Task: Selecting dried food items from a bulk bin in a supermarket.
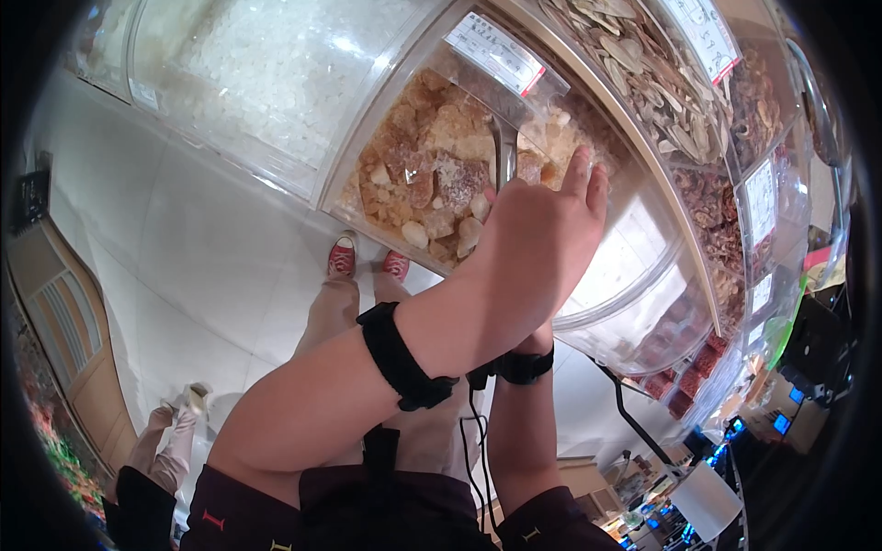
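Amber lump rock sugar fills a clear plastic bin in front of me, with a clear cover reaching over its far side. My left hand is above the bin's right side, back upward. Bent fingers close around the lower end of a metal utensil, whose head lies among the lumps. Two other fingers point up and right, apart from the handle. Below my left wrist, my right hand is mostly hidden; only its base above a black wrist strap shows. Another black strap circles my left forearm.
White crystals fill the bin to the left. Dried slices and reddish dried pieces lie in bins to the right. A price label stands over the sugar. Another person is behind at lower left.
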`<state>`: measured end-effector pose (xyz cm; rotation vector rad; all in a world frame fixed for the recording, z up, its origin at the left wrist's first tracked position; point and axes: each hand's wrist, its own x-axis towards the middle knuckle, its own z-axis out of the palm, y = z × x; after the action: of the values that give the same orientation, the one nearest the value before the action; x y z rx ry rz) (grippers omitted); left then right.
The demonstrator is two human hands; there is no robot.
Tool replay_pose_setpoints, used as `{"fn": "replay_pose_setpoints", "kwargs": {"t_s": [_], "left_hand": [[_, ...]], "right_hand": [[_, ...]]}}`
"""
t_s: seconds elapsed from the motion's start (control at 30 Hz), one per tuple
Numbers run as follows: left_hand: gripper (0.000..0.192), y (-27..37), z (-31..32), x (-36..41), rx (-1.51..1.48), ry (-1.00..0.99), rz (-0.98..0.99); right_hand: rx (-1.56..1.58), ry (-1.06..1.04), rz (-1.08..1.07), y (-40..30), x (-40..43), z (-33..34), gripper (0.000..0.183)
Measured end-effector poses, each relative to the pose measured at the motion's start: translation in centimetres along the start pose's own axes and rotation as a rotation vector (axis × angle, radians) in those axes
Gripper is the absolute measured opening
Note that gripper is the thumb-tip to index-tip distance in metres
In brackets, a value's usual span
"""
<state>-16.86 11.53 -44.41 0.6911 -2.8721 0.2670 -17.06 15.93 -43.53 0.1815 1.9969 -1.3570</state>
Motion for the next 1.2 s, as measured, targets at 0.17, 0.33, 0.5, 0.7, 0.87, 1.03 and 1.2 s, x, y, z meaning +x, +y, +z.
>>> {"fn": "replay_pose_setpoints", "kwargs": {"t_s": [0.17,0.33,0.5,0.7,0.87,1.03,1.2], "left_hand": [[0.069,-6.6,-5.2,2.9,-0.818,-0.293,0.219],[0.068,-9.4,-4.1,3.8,-0.914,-0.294,0.305],[0.067,-11.2,-2.7,5.8,-1.102,-0.313,0.383],[0.062,-11.3,-3.4,6.8,-1.029,-0.451,0.371],[0.061,-10.6,-3.8,6.6,-1.022,-0.401,0.406],[0.065,-10.1,-3.8,5.8,-1.053,-0.343,0.371],[0.070,-8.9,-4.4,4.4,-0.882,-0.335,0.361]], "right_hand": [[0.499,-0.042,0.013,3.3,-2.6,-1.9,0.023],[0.630,0.006,0.035,3.8,-4.3,-4.8,0.035],[0.644,0.082,0.000,4.7,-4.1,-7.0,0.031],[0.652,0.078,0.017,3.1,-2.1,-5.2,0.024],[0.733,0.019,0.114,0.7,1.2,-4.3,0.023],[0.606,0.091,0.133,-0.4,1.2,-3.1,0.028],[0.118,0.106,0.016,0.7,-1.7,-4.0,0.030]]}}
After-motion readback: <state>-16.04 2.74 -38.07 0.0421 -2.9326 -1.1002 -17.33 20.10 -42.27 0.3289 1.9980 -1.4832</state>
